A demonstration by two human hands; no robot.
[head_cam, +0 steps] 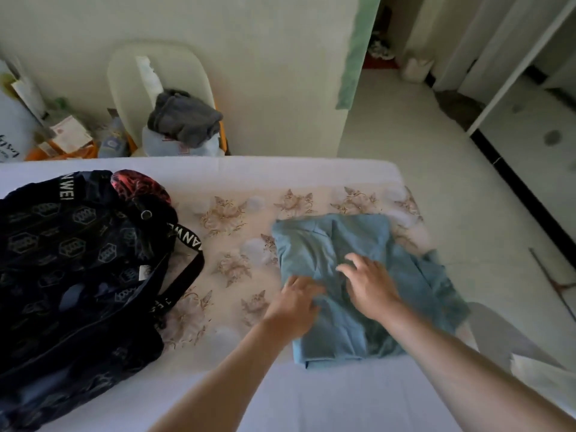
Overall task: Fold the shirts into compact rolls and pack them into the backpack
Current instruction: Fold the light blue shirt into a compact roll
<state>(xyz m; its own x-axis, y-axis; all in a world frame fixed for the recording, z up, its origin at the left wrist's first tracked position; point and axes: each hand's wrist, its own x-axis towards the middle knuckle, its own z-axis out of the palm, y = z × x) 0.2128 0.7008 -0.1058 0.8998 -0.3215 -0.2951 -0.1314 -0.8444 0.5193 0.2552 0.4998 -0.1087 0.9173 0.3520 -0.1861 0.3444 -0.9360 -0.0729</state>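
The shirt (343, 244), part-folded on the bed (280, 400) right of the backpack (78, 260), is best held flat under the spread right hand (371, 285) while its edge, at the left hand (296, 304) (grip unclear), is folded squarely.

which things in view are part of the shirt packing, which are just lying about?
Job: blue shirt, partly folded on the bed; dark backpack beside it; left hand and right hand, both on the shirt.
Lying about: grey garment on the chair (possibly another shirt, cannot tell); papers and bottle by the wall.
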